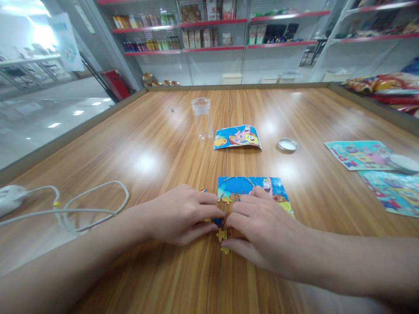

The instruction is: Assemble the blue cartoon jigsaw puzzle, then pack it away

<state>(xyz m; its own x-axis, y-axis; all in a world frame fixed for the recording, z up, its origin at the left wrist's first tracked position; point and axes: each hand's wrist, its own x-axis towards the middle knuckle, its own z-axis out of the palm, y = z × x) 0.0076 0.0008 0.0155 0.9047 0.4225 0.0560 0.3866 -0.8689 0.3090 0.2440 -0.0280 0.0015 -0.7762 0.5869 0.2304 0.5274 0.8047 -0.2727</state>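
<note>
A partly assembled jigsaw puzzle [234, 185] with a blue cartoon scene lies flat on the wooden table. My left hand [181, 213] is at its left side, thumb and fingers closed around a dark blue puzzle piece [217, 221]. More colored pieces show partly beneath those fingers. Over the lower part of the puzzle lies my right hand [262, 222], its fingers bent and closed at loose pieces, covering much of the picture. A yellow puzzle piece [221, 235] sits between the two hands, and another yellow piece [225, 250] is at my right thumb tip. What lies under the right palm is hidden.
Beyond the puzzle are a curled reference picture [238, 137], a clear plastic jar [203, 120] and a round lid [288, 145]. Two picture sheets [360, 155] lie right, with another lid [406, 163] on them. A white cable [94, 211] loops at left. Stocked shelves stand behind.
</note>
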